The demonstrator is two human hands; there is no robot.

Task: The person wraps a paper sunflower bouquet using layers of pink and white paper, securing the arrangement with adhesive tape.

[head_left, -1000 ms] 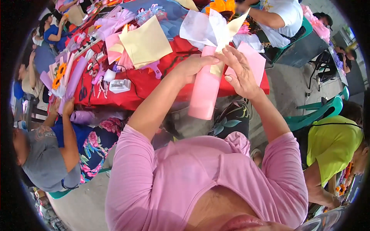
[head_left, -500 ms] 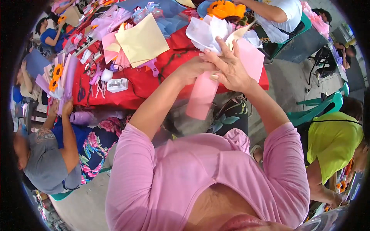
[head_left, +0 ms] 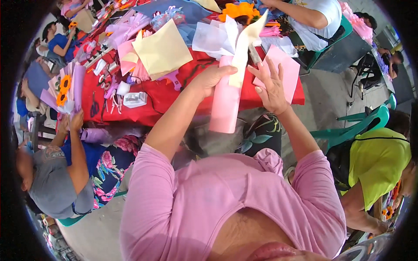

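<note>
My left hand [head_left: 213, 79] is closed around a bouquet wrap, its thumb pressed over the front. The wrap has a pink paper lower part [head_left: 224, 111], a cream strip [head_left: 241, 54] up the middle and white sheets [head_left: 211, 37] fanning out at the top. Just right of it, my right hand [head_left: 273, 87] is raised with its fingers spread, apart from the wrap. Past those fingertips lies a short greyish piece [head_left: 254, 55] whose kind I cannot make out. Behind the right hand, a flat pink sheet [head_left: 288, 71] rests on the red tablecloth [head_left: 148, 114].
Cream sheets [head_left: 163, 51], a white plastic case [head_left: 135, 99] and a purple glue gun [head_left: 172, 81] lie left of the wrap. An orange felt flower [head_left: 240, 12] is at the back. A person at the left holds a sunflower bouquet [head_left: 64, 90]. A green chair [head_left: 361, 124] stands right.
My right hand has come off the wrap and moved right, fingers spreading. My left hand still holds the wrap, now more upright, with the cream strip showing in front.
</note>
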